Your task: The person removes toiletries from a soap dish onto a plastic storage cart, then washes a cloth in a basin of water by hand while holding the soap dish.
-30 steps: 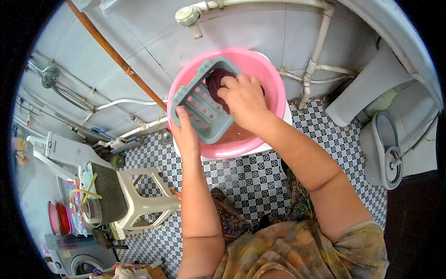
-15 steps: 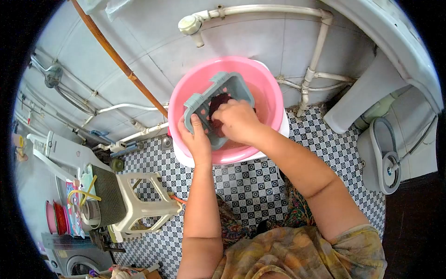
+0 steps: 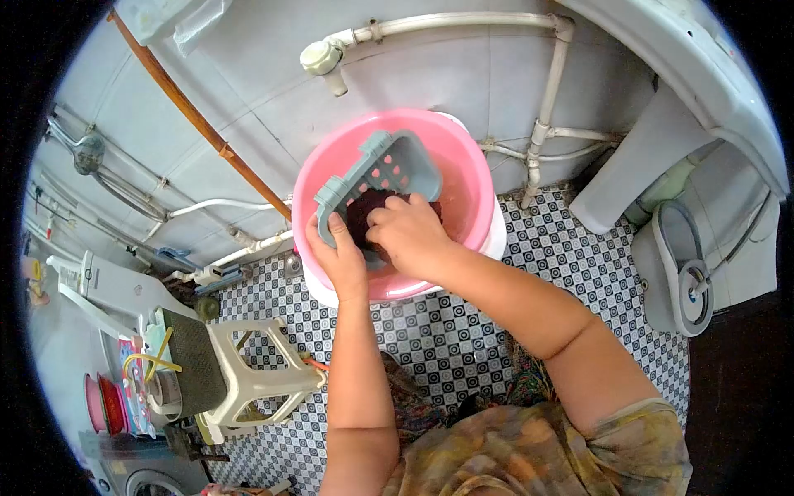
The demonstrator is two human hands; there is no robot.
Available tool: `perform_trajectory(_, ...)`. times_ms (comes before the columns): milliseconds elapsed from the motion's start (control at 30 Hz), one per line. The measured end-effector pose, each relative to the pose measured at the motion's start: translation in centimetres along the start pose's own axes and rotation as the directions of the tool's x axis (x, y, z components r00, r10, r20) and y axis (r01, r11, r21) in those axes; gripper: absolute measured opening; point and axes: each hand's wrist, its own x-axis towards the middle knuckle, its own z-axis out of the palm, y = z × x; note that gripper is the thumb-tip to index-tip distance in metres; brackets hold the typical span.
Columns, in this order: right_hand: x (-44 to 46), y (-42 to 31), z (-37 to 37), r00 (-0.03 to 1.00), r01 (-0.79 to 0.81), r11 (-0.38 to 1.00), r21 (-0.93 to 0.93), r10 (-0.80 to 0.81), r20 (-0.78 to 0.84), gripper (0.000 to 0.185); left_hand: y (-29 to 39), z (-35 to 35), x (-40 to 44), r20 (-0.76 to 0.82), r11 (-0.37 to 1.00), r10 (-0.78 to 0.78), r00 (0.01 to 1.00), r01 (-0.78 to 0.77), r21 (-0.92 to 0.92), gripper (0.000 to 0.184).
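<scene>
A grey plastic basket (image 3: 418, 165) with heart-shaped holes is tilted inside a pink basin (image 3: 480, 178). My left hand (image 3: 339, 260) grips the basket's left end, thumb over the rim. Inside the basket my right hand (image 3: 411, 238) is closed on a dark maroon cloth (image 3: 364, 213), pressed against the basket's perforated side. Some of the cloth is hidden under my fingers. Cloudy pinkish water (image 3: 456, 207) shows in the basin to the right of the basket.
A white tap (image 3: 322, 59) juts from the wall above the basin. A wooden pole (image 3: 186, 107) leans at the left. To the lower left stands a cream plastic stool (image 3: 248, 364); a grey mop bucket (image 3: 674, 273) and white pedestal (image 3: 628, 165) are at the right.
My right hand and the cloth have moved down and left within the basket, uncovering more of the heart-shaped holes. My left hand keeps its grip. The view has shifted slightly.
</scene>
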Motion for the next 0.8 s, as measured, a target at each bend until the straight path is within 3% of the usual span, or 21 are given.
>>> perform_trajectory(100,0.1,0.9,0.0,0.991,-0.02,0.998,-0.055,0.013,-0.13,0.01,0.2,-0.3,0.1,0.018,0.996,-0.074,0.997,0.075,-0.054,0.038)
perform_trajectory(133,0.2,1.6,-0.1,0.991,-0.02,0.999,-0.051,0.013,-0.13,0.01,0.4,-0.4,0.2,0.017,0.988,-0.139,0.99,0.14,-0.068,0.04)
perform_trajectory(167,0.2,2.2,-0.2,0.993,-0.068,0.995,-0.077,0.06,-0.101,0.009,-0.7,-0.8,0.6,0.03,0.999,-0.035,0.999,0.035,-0.003,0.041)
perform_trajectory(367,0.2,1.9,-1.2,0.988,-0.153,0.976,-0.156,0.145,-0.058,0.016,0.2,-0.7,0.6,0.045,0.992,-0.12,0.992,0.122,-0.024,0.038)
perform_trajectory(533,0.5,1.1,-1.7,0.968,-0.204,0.956,-0.212,0.164,-0.192,0.015,1.2,-1.1,0.6,0.076,0.956,-0.252,0.965,0.26,-0.137,0.037)
perform_trajectory(567,0.5,1.0,-1.6,0.968,-0.201,0.956,-0.214,0.161,-0.19,0.015,1.2,-1.0,0.3,0.074,0.955,-0.252,0.965,0.26,-0.139,0.037)
perform_trajectory(633,0.6,0.8,-1.4,0.981,-0.191,0.964,-0.183,0.188,-0.038,0.012,1.2,-0.7,0.0,-0.009,0.985,-0.16,0.987,0.159,-0.063,0.032)
perform_trajectory(767,0.2,0.4,-0.4,0.994,-0.104,0.98,-0.169,0.105,-0.004,0.01,0.0,-0.8,0.0,0.034,0.964,-0.226,0.974,0.228,-0.137,0.033)
perform_trajectory(800,0.2,0.3,-0.2,0.994,-0.105,0.979,-0.176,0.106,-0.006,0.01,-0.6,-0.7,0.0,-0.025,0.989,-0.132,0.991,0.129,-0.076,0.033)
